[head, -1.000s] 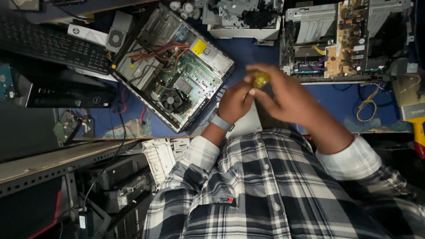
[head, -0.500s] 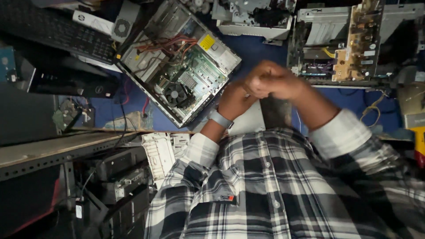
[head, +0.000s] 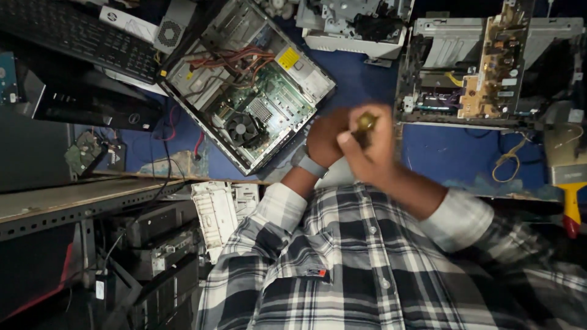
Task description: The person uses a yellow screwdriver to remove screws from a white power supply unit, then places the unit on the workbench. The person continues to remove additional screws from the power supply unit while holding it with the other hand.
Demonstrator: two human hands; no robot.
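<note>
Nearest to the camera is the checked shirt (head: 367,275) of the person, with both sleeves going up. The right hand (head: 373,153) is closed around a small yellowish round object (head: 367,122), probably a tool handle, held just above the blue surface (head: 452,156). The left hand (head: 324,140) is behind it at nine o'clock, touching it, fingers curled; I cannot tell if it grips something. A grey watch (head: 309,165) is on the left wrist. Farther, at ten o'clock, lies an open computer case (head: 251,91). At two o'clock stands an opened device with a brown circuit board (head: 489,67)
</note>
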